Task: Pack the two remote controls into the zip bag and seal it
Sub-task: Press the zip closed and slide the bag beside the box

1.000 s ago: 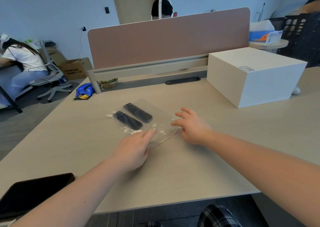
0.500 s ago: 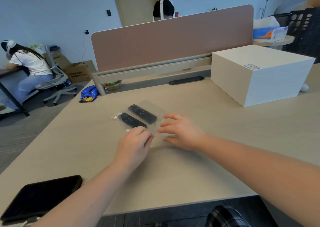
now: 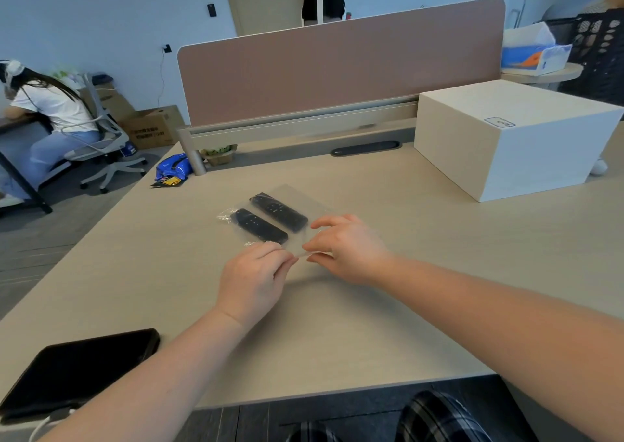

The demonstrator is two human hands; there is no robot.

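Clear zip bag point(image 3: 297, 201) edge pinched by left hand point(image 3: 251, 277) and right hand point(image 3: 347, 250).

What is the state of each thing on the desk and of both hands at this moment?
Zip bag: flat on the desk, seal state cannot be told.
Two remote controls: inside the bag, side by side.
Left hand: pinching the bag's near edge.
Right hand: pinching the same edge.
Tablet: screen dark.
White box: closed.

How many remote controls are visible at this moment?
2, both inside the zip bag on the desk: far remote and near remote, side by side. None appears hidden.
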